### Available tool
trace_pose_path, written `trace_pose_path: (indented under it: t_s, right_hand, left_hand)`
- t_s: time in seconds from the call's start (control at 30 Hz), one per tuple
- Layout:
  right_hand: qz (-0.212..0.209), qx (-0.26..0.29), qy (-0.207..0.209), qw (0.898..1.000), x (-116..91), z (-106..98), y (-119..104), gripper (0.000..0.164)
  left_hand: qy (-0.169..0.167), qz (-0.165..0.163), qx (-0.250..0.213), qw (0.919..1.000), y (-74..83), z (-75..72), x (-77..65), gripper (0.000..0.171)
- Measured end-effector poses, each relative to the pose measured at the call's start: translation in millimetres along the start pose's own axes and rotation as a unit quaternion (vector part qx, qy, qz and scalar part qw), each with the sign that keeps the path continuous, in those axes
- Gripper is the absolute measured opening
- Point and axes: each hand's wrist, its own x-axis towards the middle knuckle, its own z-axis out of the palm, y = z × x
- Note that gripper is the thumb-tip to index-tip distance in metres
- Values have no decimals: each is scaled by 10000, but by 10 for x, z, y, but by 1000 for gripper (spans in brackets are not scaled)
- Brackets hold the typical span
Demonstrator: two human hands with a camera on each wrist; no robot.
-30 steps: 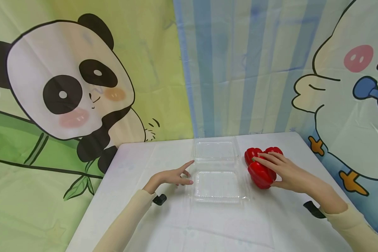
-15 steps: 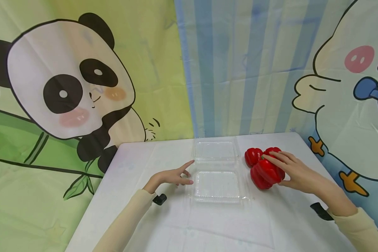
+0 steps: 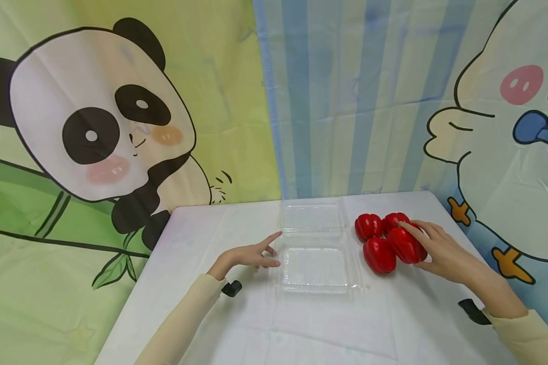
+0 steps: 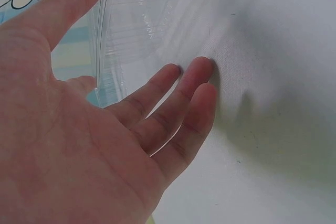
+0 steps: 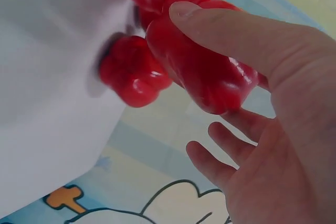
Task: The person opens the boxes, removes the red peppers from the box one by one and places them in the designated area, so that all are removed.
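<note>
A clear plastic clamshell container [image 3: 315, 268] lies unfolded on the table, its lid [image 3: 312, 218] spread toward the back. My left hand [image 3: 251, 255] is at its left side, index finger and thumb reaching to the edge with the other fingers loose; the left wrist view shows the container's wall [image 4: 107, 30] by the thumb. My right hand [image 3: 447, 256] grips a red bell pepper [image 3: 405, 245] between thumb and fingers, tilted and slightly above the table. Beside it sit three more red bell peppers: one in front [image 3: 379, 255], one back left [image 3: 368, 226], and one behind [image 3: 394, 222], partly hidden.
A white cloth covers the table [image 3: 319, 329]. Behind it hangs a printed curtain with a panda [image 3: 105, 116] on the left and a white bird [image 3: 511, 167] on the right. The table's right edge runs close behind my right hand.
My right hand has carried its bell pepper rightward, off the front pepper, which now shows fully along with more of those behind. The left hand and container have stayed put.
</note>
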Motion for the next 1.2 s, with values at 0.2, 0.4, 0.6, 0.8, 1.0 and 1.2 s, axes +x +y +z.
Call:
trace_pose_path:
  t_s: [0.2,0.4,0.6,0.8,1.0,1.2]
  right_hand:
    - [131,-40,-24,9999,-55,83,91,114]
    - [192,-35,35,9998,-86,168,151,112]
    - [395,80,-165,9990,-106,246,187,107]
    - [467,121,-367,9982,-105,307,204,102]
    - [583,222,-534,9966,-91,340,216,106]
    - [653,351,-624,9953,-65,382,226,105]
  left_hand:
    - [-24,36,4,10000,-3,-14,-6,98]
    - [-25,17,30,10000,12,-18,-17,100]
    - [-20,28,51,10000,14,-16,-14,99]
    - [-6,-15,41,10000,11,-12,-20,99]
    - [21,-45,48,10000,25,-8,-27,100]
    - [37,-43,63,10000,41,2,-29,100]
